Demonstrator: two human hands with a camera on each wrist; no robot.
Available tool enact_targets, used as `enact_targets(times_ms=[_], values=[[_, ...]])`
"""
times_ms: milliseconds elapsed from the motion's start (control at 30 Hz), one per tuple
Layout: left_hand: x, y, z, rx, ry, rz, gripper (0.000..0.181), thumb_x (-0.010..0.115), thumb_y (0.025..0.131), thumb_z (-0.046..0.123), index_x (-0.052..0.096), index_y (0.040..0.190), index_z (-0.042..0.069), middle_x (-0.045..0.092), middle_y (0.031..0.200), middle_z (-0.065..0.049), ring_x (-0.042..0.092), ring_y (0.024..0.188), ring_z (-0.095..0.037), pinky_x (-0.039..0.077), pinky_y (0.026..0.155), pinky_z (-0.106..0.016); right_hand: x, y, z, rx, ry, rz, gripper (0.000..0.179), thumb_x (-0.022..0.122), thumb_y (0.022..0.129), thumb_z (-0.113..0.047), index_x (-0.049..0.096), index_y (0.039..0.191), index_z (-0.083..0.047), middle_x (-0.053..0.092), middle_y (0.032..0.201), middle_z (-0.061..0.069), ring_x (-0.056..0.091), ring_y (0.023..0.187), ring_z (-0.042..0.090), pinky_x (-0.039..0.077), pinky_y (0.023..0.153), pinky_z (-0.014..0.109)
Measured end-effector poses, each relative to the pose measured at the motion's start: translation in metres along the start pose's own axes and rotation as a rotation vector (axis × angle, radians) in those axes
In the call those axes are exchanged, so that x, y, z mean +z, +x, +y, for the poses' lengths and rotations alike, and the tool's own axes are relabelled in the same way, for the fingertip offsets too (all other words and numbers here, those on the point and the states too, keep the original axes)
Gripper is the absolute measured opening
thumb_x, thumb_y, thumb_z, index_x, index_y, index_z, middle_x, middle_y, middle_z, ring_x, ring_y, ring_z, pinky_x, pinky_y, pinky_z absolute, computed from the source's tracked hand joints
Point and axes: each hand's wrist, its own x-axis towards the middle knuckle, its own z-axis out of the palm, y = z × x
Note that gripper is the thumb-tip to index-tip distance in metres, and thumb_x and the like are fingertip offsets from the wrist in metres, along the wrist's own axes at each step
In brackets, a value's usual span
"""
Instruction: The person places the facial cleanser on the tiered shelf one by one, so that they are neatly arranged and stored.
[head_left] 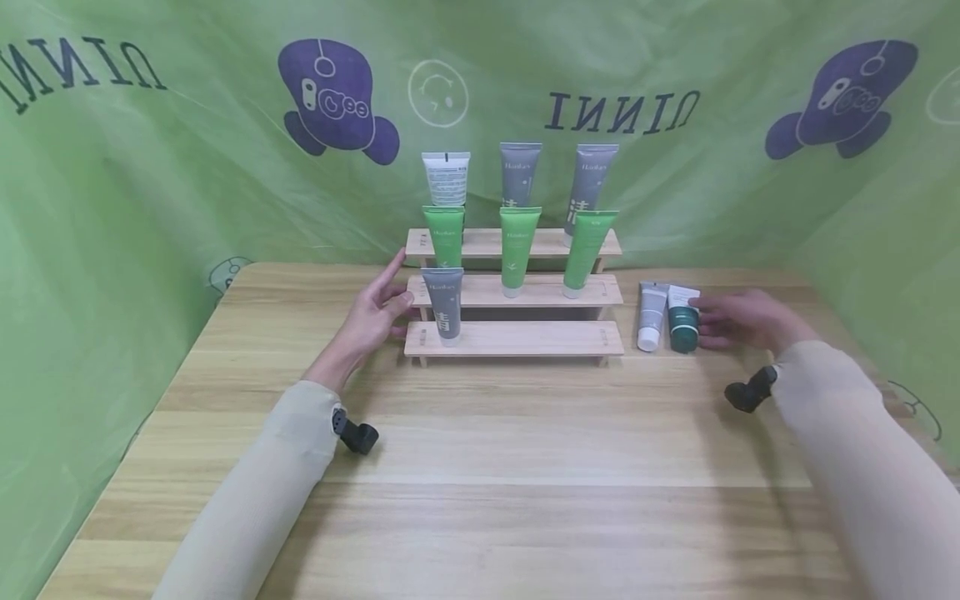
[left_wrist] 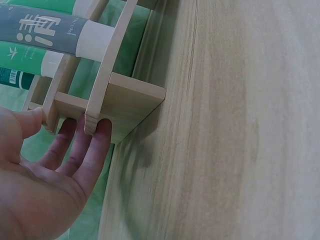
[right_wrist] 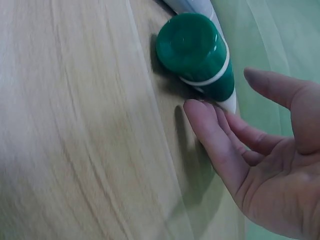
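Note:
A three-tier wooden display rack [head_left: 525,335] holds upright squeeze tubes. My left hand [head_left: 367,321] is at its left end. In the left wrist view, the thumb touches one board's end and fairly straight fingers [left_wrist: 95,155] rest against the lower boards. Right of the rack, a white tube with a dark green cap [head_left: 683,321] lies beside a grey tube with a white cap [head_left: 651,317]. My right hand [head_left: 742,321] is at the green-capped tube's right side. In the right wrist view, its fingertips [right_wrist: 195,110] reach the tube's lower edge, while the thumb stands apart.
On the top tier are a white tube [head_left: 447,179] and two grey tubes [head_left: 517,175]. Three green tubes [head_left: 516,250] stand on the middle tier, and a grey tube [head_left: 446,304] on the bottom left. A green printed curtain [head_left: 480,42] hangs behind the wooden table [head_left: 525,467].

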Motion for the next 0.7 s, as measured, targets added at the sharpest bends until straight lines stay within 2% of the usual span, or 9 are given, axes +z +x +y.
enact_targets(times_ms=[133, 367, 700], values=[[0.0, 0.0, 0.0, 0.001, -0.003, 0.0, 0.072, 0.048, 0.105, 0.007, 0.023, 0.154, 0.054, 0.042, 0.148, -0.024, 0.053, 0.124, -0.041, 0.058, 0.09, -0.05, 0.005, 0.002, -0.007, 0.024, -0.048, 0.018, 0.031, 0.055, 0.104, -0.022, 0.049, 0.122, 0.003, 0.062, 0.094, 0.003, 0.066, 0.083, 0.012, 0.06, 0.087, 0.032], [-0.001, 0.0, 0.001, 0.011, 0.001, 0.0, 0.072, 0.046, 0.105, 0.006, 0.017, 0.158, 0.046, 0.043, 0.148, -0.024, 0.054, 0.123, -0.042, 0.058, 0.09, -0.05, 0.006, 0.005, -0.016, 0.07, -0.089, 0.021, 0.039, 0.053, 0.105, -0.02, 0.041, 0.128, 0.008, 0.058, 0.099, 0.007, 0.065, 0.083, 0.014, 0.06, 0.085, 0.031], [0.0, 0.0, 0.0, 0.007, -0.008, -0.003, 0.072, 0.046, 0.106, 0.006, 0.021, 0.156, 0.051, 0.044, 0.147, -0.024, 0.055, 0.121, -0.041, 0.058, 0.089, -0.052, 0.008, 0.002, -0.021, 0.105, -0.083, 0.01, 0.041, 0.056, 0.103, -0.02, 0.039, 0.129, 0.008, 0.059, 0.099, 0.007, 0.066, 0.084, 0.015, 0.06, 0.087, 0.031]])
